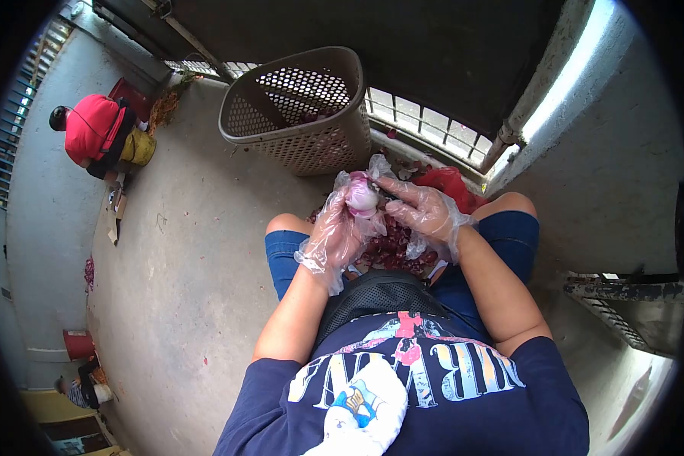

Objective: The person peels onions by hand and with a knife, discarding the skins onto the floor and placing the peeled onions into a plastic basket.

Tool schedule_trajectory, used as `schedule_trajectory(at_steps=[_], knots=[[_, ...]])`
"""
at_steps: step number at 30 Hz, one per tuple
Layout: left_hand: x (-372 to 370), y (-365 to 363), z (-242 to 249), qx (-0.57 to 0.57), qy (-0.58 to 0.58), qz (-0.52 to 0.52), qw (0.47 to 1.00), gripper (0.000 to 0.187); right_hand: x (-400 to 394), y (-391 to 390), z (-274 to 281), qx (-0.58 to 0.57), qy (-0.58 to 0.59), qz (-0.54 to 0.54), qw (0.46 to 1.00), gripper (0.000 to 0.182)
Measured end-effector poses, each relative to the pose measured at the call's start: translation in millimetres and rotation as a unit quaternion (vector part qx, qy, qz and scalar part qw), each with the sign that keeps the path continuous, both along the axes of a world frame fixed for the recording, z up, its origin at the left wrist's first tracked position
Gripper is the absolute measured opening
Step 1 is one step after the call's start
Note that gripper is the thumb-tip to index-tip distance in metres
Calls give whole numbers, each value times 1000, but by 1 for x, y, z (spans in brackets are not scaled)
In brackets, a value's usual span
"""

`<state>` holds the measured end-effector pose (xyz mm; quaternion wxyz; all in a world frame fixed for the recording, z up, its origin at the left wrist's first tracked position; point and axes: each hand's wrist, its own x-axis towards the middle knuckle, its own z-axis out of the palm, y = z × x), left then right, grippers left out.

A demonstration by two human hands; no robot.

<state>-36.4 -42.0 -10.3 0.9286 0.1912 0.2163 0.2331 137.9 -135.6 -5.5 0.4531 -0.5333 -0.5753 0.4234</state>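
Note:
A pale purple-and-white onion (362, 197) sits in the fingers of my left hand (337, 232), which wears a clear plastic glove. My right hand (425, 213), gloved the same way, is close against the onion's right side, its fingers reaching toward the top. Its fingers are bent around a small dark gap, and I cannot tell what they hold there. Below both hands, between my knees, lies a heap of dark red onions and skins (395, 245). Part of that heap is hidden behind my hands and gloves.
A tall perforated brown basket (296, 137) stands just ahead with some red pieces inside. A red mesh bag (452, 185) lies beyond my right hand. A person in red (95, 133) sits at far left by a yellow container (138, 147); another person (80, 391) is lower left, near a red bucket (79, 345).

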Motion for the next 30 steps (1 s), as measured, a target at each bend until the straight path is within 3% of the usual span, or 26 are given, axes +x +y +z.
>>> schedule_trajectory(at_steps=[2, 4, 7, 14, 16, 20, 22, 25, 30], knots=[[0, 2, -1, -7, 3, 5, 1000, 34, 0, 1, -4, 6, 7, 3, 1000, 58], [-1, 6, -2, -46, -107, -49, 992, 36, -4, 0, -6, 51, 56, -21, 997, 60], [-2, 5, 4, -78, -100, -38, 991, 36, -3, -3, 6, -31, 55, 36, 997, 64], [-3, 6, -5, -91, -114, -54, 988, 34, -7, 0, 5, 3, 67, 18, 998, 58], [-2, 7, -5, -102, -114, -53, 987, 33, -7, -2, 13, -5, -3, 0, 1000, 51], [-1, 7, -5, -106, -99, -54, 988, 32, -6, 0, 7, 3, -1, -4, 1000, 47], [0, 7, -7, -111, -64, -20, 992, 38, -5, -1, 8, 11, 20, -18, 1000, 44], [-3, 6, 0, -47, -90, -61, 993, 37, -6, -1, 6, 10, 108, -38, 993, 45], [-4, 3, -2, -31, -54, -57, 996, 36, 6, 6, -4, 14, 74, -83, 994, 51]])
